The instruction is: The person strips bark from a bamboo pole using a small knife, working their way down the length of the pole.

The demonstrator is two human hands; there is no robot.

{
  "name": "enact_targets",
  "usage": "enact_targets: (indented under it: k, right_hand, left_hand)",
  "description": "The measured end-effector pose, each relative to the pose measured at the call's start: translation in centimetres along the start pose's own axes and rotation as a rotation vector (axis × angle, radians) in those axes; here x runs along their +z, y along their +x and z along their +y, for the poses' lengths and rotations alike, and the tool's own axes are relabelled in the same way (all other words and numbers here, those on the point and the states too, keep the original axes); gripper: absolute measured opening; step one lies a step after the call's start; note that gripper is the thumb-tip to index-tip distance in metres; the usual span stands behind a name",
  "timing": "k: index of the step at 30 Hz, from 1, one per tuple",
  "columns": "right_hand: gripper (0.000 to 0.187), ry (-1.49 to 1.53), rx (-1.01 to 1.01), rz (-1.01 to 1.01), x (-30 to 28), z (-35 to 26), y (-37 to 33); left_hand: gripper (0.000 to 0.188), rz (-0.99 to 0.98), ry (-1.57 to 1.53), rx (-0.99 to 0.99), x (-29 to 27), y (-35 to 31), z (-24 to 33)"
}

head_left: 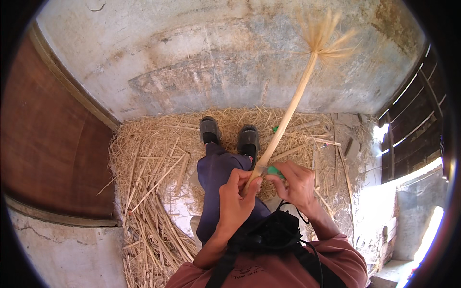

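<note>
A long, pale yellow stalk (293, 108) slants away from me up to the right. Its far end fans out into a tuft of fine fibres (321, 41) in front of the wall. My left hand (238, 194) is closed round the stalk's near end, thumb and fingers pinching it. Just to the right, my right hand (295, 185) grips a small green-handled knife (276, 172). Its short, greyish blade lies against the stalk, close beyond my left fingers. Part of the handle is hidden by my right fingers.
Loose straw (168, 125) covers the floor round my sandals (248, 139). Split sticks (156, 230) are heaped at the left. A stained wall (216, 72) stands ahead, a brown panel (57, 134) at the left, and dark slatted boards (415, 117) at the right. A black bag (271, 233) hangs at my chest.
</note>
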State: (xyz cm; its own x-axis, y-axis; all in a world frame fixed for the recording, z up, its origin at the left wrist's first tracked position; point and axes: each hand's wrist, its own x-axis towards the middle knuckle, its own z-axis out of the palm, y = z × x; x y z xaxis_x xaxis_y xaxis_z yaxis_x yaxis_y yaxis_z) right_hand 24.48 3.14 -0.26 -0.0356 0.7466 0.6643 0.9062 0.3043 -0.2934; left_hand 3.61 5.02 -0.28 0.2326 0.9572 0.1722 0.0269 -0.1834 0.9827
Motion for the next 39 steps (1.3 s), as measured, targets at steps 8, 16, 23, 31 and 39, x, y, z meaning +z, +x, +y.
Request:
enact_targets:
  k: [8,16,23,31,39]
  right_hand:
    - [0.036,0.086,0.472,0.020,-3.3,7.7,1.0]
    - [0.027,0.270,-0.068,-0.156,-0.3,-1.6,0.4]
    - [0.029,0.238,-0.086,-0.170,-0.3,-1.5,0.9]
    - [0.031,0.123,-0.110,-0.090,0.0,-1.6,0.7]
    - [0.026,0.292,0.019,-0.107,0.0,-1.5,0.6]
  left_hand:
    - [0.014,-0.028,-0.119,-0.204,-1.8,-2.2,-0.6]
    - [0.017,-0.024,-0.211,-0.112,-0.4,-0.5,-0.4]
    - [0.017,-0.040,-0.160,-0.075,-0.4,-0.8,-0.1]
    - [0.017,-0.019,-0.041,-0.024,0.1,-1.0,-0.4]
    - [0.016,-0.098,-0.235,-0.101,-0.1,-0.7,-0.4]
